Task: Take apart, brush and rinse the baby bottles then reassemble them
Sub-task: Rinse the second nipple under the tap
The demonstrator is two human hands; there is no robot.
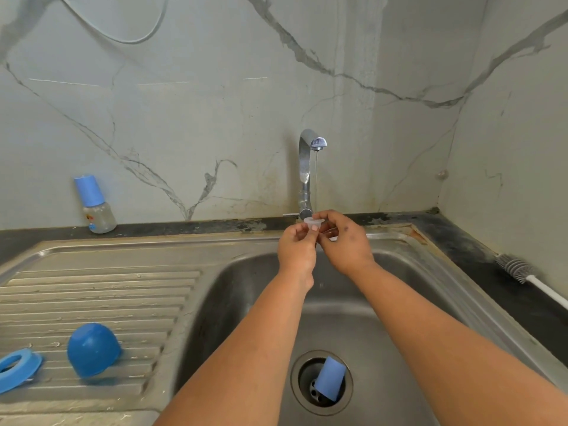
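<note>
Currently both hands pinch a clear teat under the tap, water running: left hand and right hand over the sink. Left of the tap: assembled bottle, blue cap, blue ring. Light-blue cup sits in the drain below the tap; brush to its right.

No legible text, brand, number or sign appears anywhere in the view. The only printed marking is a small coloured graphic on the clear body of the baby bottle standing on the desk against the wall; it is too small and blurred to read, and whether it contains lettering cannot be told. The tap carries no readable mark on its spout or base.
</note>
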